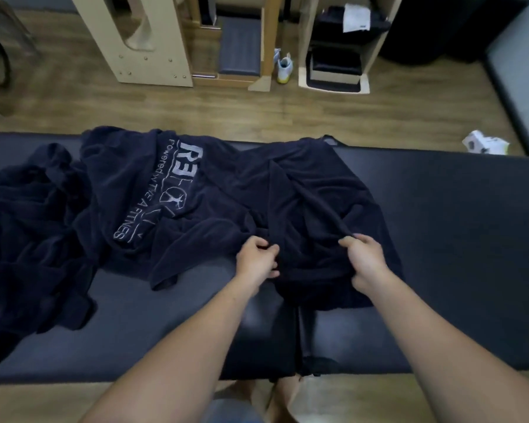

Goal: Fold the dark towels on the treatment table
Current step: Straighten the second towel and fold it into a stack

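A dark navy towel (312, 184) lies rumpled across the middle of the black treatment table (455, 239). My left hand (257, 257) pinches a fold of it near its front edge. My right hand (364, 261) grips a raised ridge of the same towel a little to the right. A second navy towel with pale printed lettering (153, 190) lies crumpled to the left, overlapping the first. A third dark towel (28, 239) is heaped at the table's left end and hangs over the near side.
Beyond the table is a wooden floor with pale wooden equipment frames (147, 56), a spray bottle (284, 67) and a white crumpled item (486, 143). Another padded table (519, 71) stands at the right. My bare feet show under the near edge.
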The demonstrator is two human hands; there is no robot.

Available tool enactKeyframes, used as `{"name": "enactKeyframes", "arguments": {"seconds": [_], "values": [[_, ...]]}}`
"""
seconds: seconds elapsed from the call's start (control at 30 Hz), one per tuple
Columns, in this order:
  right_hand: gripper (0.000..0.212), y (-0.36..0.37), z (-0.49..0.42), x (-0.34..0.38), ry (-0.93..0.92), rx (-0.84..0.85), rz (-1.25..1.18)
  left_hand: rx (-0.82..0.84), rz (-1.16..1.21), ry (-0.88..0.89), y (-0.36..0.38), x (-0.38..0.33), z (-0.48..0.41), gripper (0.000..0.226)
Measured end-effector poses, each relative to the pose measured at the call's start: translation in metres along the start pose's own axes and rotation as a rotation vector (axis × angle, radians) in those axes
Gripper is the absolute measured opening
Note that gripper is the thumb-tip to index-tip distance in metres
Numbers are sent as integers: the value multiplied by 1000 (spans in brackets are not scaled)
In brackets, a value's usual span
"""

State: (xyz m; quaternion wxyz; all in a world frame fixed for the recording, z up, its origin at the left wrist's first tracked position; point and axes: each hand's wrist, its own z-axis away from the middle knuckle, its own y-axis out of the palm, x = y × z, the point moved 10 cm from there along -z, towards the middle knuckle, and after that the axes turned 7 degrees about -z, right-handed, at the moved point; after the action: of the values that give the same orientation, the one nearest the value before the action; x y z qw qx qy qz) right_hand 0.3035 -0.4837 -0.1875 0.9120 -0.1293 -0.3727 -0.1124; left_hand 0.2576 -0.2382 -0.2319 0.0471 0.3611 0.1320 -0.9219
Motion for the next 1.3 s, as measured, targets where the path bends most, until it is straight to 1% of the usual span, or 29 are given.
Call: {"name": "enactKeyframes", "arguments": {"seconds": [0.07,0.1,0.2,0.27,0.3,0.37,0.4,0.43,0.47,0.5,0.53,0.57,0.6,0.67,0.7,0.73,0.77,0.8,0.83,0.87,0.9,0.93,1.0,1.07,1.1,1.17,1.2,1.23,1.3], "values": [[17,-26,10,10,11,30,25,-31,-10,-31,-7,-10,-12,30],[10,-43,15,16,-11,15,40,-74,-27,-15,-11,-18,-17,36],[5,-94,22,46,-121,-45,3,-167,-138,15,-15,-34,-25,50],[6,-129,27,77,-213,-99,-32,-211,-246,-3,-20,-35,-25,59],[7,-152,26,94,-255,-147,-47,-240,-295,-14,-24,-31,-28,65],[3,-204,30,127,-337,-295,-95,-262,-332,-104,-33,-10,-36,76],[11,-231,30,140,-379,-385,-138,-256,-334,-147,-37,2,-40,80],[16,-257,29,147,-418,-479,-171,-244,-352,-142,-40,10,-45,82],[14,-279,25,151,-452,-556,-168,-231,-403,-116,-41,13,-44,81],[12,-299,11,152,-495,-591,-86,-214,-480,-84,-42,16,-45,73],[16,-305,-2,150,-521,-575,37,-192,-576,-70,-43,18,-39,60],[24,-297,-4,147,-511,-564,186,-176,-679,-66,-44,19,-28,44],[34,-279,-1,141,-487,-545,338,-167,-776,-66,-47,21,-16,35],[50,-237,-5,117,-435,-472,687,-189,-926,-64,-54,23,4,31],[53,-212,-3,106,-477,-434,821,-223,-959,-43,-59,23,9,32],[51,-180,3,93,-558,-366,914,-253,-968,-22,-64,24,14,32],[48,-144,6,74,-626,-241,957,-283,-954,3,-70,24,17,32],[46,-108,8,48,-621,-66,965,-305,-922,11,-76,23,23,31],[47,-75,7,17,-529,126,972,-337,-870,15,-85,25,27,29],[54,-47,7,-17,-401,295,1015,-366,-797,6,-95,28,32,25],[64,-27,6,-45,-297,415,1081,-394,-701,12,-107,32,33,18],[73,-14,6,-60,-238,471,1143,-418,-593,25,-120,33,36,14],[84,-4,4,-64,-240,453,1215,-489,-437,80,-154,31,39,17],[92,-4,-2,-61,-254,412,1299,-600,-299,181,-189,14,55,18],[96,-4,-5,-61,-263,406,1363,-640,-238,208,-206,3,65,15],[102,-6,-11,-57,-262,389,1435,-737,-88,264,-240,-25,83,18],[104,-9,-12,-54,-231,376,1414,-826,14,292,-267,-41,97,23],[106,-18,-14,-50,-152,350,1334,-904,199,325,-293,-53,112,29],[103,-49,-16,-40,55,266,1023,-982,654,323,-331,-55,132,42]]}}
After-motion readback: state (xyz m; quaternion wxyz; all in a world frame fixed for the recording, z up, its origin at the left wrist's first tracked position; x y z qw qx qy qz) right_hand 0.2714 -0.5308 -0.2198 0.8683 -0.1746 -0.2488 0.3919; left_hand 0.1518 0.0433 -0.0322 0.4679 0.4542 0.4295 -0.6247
